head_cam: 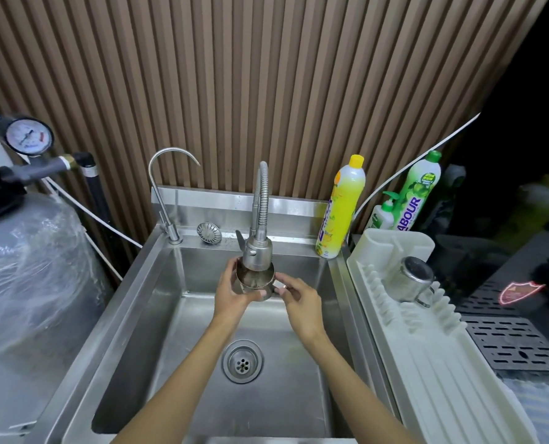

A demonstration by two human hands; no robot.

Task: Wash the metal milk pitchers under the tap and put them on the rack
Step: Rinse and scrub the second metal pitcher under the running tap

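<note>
Your left hand point(231, 291) wraps its fingers round the small steel milk pitcher point(254, 281), mouth-up just under the steel spray tap point(257, 253). Your right hand point(300, 301), nearer the white plastic rack point(427, 363) right of the tap, pinches the pitcher's side.

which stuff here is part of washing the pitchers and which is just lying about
In the job: steel milk pitcher held by left hand and right hand; spring-neck steel tap; stainless sink; white plastic rack; second steel pitcher resting on it.
Lying about: yellow soap bottle; green soap bottle; white pump bottle; thin gooseneck tap; round metal strainer; pressure gauge.
</note>
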